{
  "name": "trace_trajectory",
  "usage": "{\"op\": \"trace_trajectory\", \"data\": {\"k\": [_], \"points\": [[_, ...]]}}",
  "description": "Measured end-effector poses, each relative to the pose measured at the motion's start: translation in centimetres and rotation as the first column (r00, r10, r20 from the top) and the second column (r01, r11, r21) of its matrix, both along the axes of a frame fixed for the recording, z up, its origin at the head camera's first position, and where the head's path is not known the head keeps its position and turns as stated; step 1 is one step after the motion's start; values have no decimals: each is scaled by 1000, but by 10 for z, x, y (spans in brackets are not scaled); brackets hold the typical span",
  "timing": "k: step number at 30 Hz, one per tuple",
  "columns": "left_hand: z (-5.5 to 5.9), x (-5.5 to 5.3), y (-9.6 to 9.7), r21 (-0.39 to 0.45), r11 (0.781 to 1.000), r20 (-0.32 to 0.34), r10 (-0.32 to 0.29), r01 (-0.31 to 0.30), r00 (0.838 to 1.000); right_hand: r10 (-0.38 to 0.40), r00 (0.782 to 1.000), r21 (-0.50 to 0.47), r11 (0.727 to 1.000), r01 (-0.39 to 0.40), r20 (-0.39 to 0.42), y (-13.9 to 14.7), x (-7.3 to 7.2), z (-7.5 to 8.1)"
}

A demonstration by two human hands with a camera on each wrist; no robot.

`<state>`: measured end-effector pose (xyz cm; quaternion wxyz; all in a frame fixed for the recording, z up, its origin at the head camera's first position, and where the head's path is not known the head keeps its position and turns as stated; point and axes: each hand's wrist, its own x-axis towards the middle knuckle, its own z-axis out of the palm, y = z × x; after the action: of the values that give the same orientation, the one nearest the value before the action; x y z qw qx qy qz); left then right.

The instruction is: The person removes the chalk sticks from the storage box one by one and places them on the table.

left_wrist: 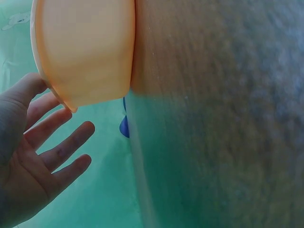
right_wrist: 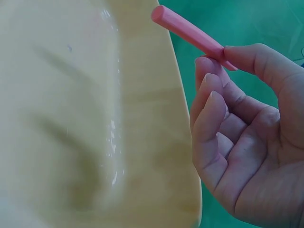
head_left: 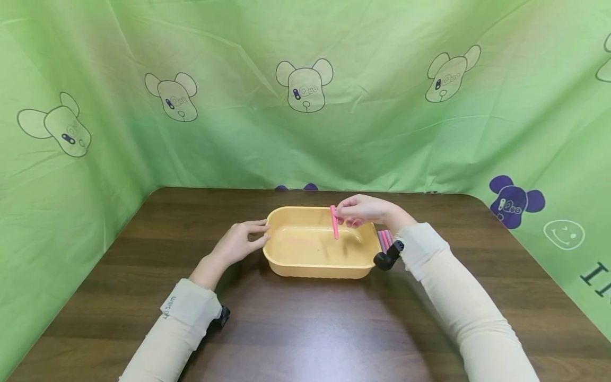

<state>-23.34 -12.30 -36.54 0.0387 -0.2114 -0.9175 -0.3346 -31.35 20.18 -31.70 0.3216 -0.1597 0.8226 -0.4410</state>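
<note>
A yellow oblong plastic basin [head_left: 296, 269] stands on the table. Over its right part, my right hand [head_left: 363, 209] pinches a slim pink stick [head_left: 334, 223] between thumb and forefinger. The right wrist view shows this stick [right_wrist: 187, 31] as round and smooth, one end pointing over the basin and the other fingers curled beneath it. At the basin's left end my left hand [head_left: 241, 243] touches the rim with outstretched fingers. In the left wrist view, the thumb and forefinger meet the rim of the basin [left_wrist: 85, 52] while the remaining fingers spread apart.
Several pink and purple sticks [head_left: 385, 240] lie just right of the basin, partly hidden by the black wrist camera [head_left: 389, 256]. The brown wooden table [head_left: 305, 329] is bordered by a green patterned cloth [head_left: 229, 138] at the back and sides.
</note>
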Motion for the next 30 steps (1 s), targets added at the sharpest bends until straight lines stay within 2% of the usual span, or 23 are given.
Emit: {"op": "trace_trajectory", "data": {"k": [8,21,30], "points": [[0,0,0,7,1000,3,-1,1,1000,-34,999,-14,999,34,3,14,4,-1],[-2,-1,-1,14,1000,1,0,0,1000,-70,996,-105,992,74,48,35,10,-6],[-6,-4,-3,10,1000,-11,-4,4,1000,-119,993,-111,986,120,23,48,13,-9]]}}
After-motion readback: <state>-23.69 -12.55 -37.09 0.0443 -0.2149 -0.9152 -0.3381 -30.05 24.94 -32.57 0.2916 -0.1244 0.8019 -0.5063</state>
